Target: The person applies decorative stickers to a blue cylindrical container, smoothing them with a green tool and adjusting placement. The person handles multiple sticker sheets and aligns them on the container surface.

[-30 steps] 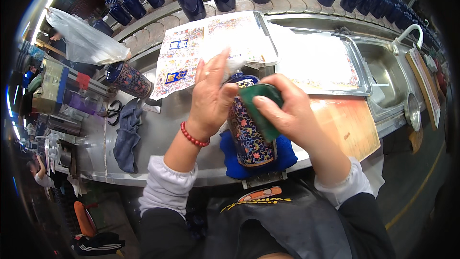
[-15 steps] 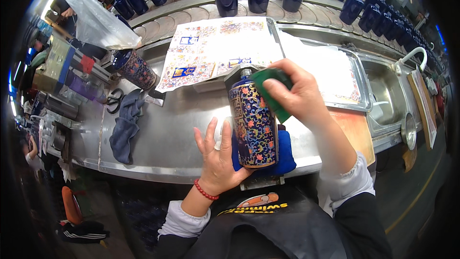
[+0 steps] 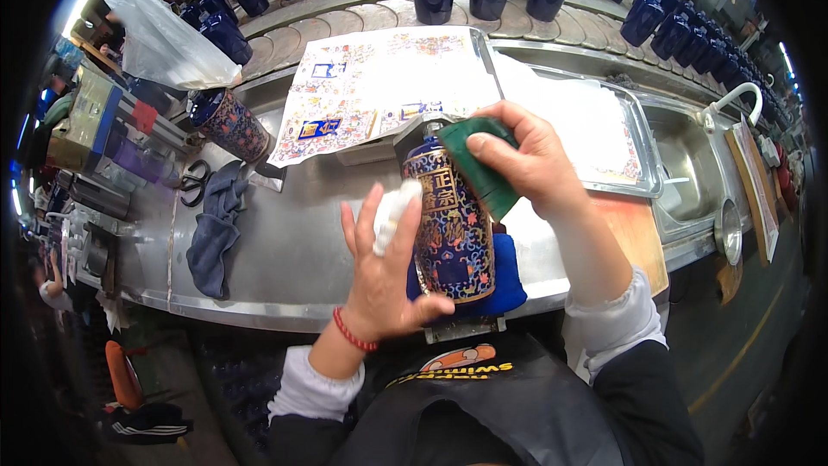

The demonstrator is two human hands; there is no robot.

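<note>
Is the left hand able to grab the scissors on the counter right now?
Probably yes: the left hand holds only a white wad against the decorated bottle, and the scissors lie uncovered further left, beside the grey cloth.

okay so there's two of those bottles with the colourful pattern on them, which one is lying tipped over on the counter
The patterned bottle at the far left of the counter, beside the clear plastic bag, lies tipped. The other patterned bottle stands between the left hand and right hand.

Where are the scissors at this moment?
In the head view, the scissors lie on the metal counter at the person's left, just left of the crumpled blue-grey cloth and below a second patterned bottle.
</note>
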